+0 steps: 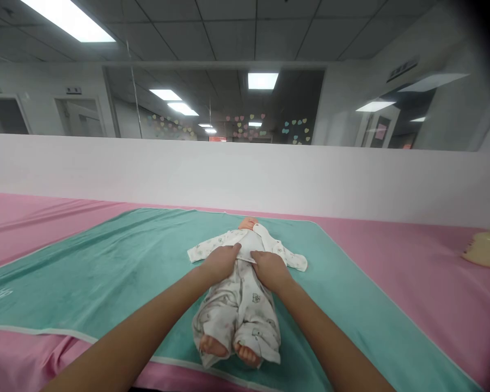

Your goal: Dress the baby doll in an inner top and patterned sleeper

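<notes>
A baby doll [249, 222] lies on its back, head away from me and bare feet towards me. It wears a white printed top [212, 245] with the sleeves spread out, and loose printed trousers [255, 296]. Plain white cloth [247, 246], seemingly the front of its shirt, shows at the belly. My left hand [222, 262] pinches this cloth near the waist, thumb on top. On the other side, my right hand [271, 268] is closed on its lower edge by the trouser top. The fingertips of both hands are partly hidden.
Under the doll spreads a green towel [126, 272] with a pale border, laid over a pink cover [392, 261]. A low white wall [228, 174] with windows above it runs along the back. At the far right stands a pale yellow object [485, 247], partly cut off.
</notes>
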A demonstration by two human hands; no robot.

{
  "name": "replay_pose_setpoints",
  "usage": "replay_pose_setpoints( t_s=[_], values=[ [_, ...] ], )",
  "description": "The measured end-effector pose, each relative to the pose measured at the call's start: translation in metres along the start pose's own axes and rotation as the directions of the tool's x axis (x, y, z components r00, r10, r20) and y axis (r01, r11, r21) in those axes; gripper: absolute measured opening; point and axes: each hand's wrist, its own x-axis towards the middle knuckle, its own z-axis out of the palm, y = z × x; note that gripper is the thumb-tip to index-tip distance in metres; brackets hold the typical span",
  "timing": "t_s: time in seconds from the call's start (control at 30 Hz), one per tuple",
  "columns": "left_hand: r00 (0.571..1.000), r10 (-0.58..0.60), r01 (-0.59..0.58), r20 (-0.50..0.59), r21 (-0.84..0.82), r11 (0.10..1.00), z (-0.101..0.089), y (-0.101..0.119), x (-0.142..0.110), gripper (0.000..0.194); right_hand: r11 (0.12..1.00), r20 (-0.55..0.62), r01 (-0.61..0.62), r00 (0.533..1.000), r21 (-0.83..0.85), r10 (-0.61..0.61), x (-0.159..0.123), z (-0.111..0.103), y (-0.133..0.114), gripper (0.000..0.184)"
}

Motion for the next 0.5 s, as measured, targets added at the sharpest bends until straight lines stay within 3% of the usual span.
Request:
replay_pose_setpoints(
  t_s=[0.2,0.33,0.4,0.5],
  values=[
    [0.974,-0.226,0.225,-0.031,-0.053,0.973,0.011,-0.018,0.039,0.025,0.98,-0.068,-0.198,0.978,0.019,0.199,0.042,0.011,0.015,0.025],
    [0.944,-0.331,0.328,0.005,-0.158,0.932,0.023,-0.026,0.051,0.037,0.901,-0.164,-0.323,0.911,0.288,0.379,0.046,0.034,0.023,0.025],
    [0.949,-0.314,0.309,0.009,-0.218,0.926,0.029,-0.029,0.052,0.044,0.869,-0.224,-0.263,0.898,0.418,0.38,0.043,0.043,0.027,0.03],
    [0.987,-0.138,0.094,-0.086,-0.387,0.917,0.033,-0.034,0.051,0.053,0.857,-0.215,-0.109,0.945,0.504,0.246,0.042,0.052,0.03,0.044]
  ],
)
